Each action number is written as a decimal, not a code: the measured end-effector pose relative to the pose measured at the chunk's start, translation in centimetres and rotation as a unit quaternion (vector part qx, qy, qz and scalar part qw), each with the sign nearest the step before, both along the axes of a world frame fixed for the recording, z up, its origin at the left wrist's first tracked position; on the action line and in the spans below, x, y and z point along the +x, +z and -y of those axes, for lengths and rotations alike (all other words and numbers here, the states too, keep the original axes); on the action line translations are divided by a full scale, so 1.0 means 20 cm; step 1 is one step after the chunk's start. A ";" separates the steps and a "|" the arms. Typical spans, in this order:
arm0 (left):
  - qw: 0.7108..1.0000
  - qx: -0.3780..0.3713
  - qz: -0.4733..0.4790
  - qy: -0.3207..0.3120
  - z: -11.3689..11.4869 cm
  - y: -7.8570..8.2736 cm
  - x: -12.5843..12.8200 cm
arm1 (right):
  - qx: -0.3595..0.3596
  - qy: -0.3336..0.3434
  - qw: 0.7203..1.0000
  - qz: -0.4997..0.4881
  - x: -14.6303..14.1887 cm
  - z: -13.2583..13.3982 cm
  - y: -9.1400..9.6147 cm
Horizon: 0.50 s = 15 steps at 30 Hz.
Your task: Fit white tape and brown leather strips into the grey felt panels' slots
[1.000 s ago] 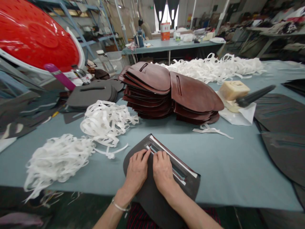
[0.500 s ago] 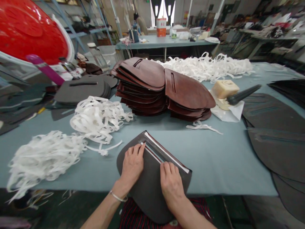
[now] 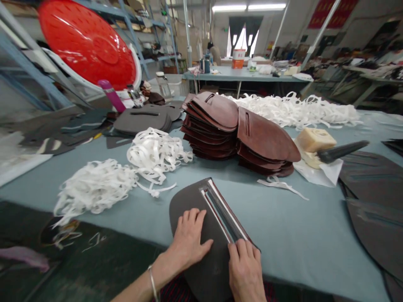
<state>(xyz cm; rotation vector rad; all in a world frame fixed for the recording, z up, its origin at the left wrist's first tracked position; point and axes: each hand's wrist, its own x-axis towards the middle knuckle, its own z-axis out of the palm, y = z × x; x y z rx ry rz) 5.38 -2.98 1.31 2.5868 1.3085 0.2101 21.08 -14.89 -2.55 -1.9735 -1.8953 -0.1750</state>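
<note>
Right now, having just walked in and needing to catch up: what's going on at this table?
A person has both hands on a dark grey slotted panel lying on a blue-grey table. The left hand lies flat on the panel beside the slot, and the right hand sits at the slot's near end. White-edged strips line the slot. Beyond them lie a stack of reddish-brown slotted panels and heaps of white strips.
</note>
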 end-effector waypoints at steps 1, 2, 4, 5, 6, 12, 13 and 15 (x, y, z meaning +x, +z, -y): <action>1.000 -0.012 -0.004 -0.019 -0.01 0.02 0.01 | -0.014 0.029 0.999 -0.021 0.01 0.00 0.01; 0.999 -0.022 -0.009 -0.044 -0.03 0.05 0.02 | -0.028 0.065 0.996 -0.045 0.03 -0.01 0.03; 0.992 -0.032 -0.023 -0.117 -0.09 0.10 0.03 | -0.029 0.119 0.989 -0.080 0.07 -0.05 0.06; 0.987 -0.031 -0.029 -0.156 -0.13 0.13 0.04 | -0.011 0.122 0.989 -0.083 0.10 -0.08 0.07; 0.980 -0.027 -0.031 -0.195 -0.16 0.15 0.05 | 0.014 0.115 0.990 -0.075 0.13 -0.12 0.07; 0.960 0.033 0.042 -0.275 -0.29 0.09 0.08 | 0.041 0.122 0.991 0.043 0.21 -0.24 -0.08; 0.963 0.042 0.057 -0.261 -0.29 0.07 0.07 | 0.036 0.124 0.990 0.053 0.21 -0.25 -0.10; 0.972 0.059 0.094 -0.208 -0.30 0.01 0.03 | 0.029 0.113 0.992 0.047 0.19 -0.29 -0.11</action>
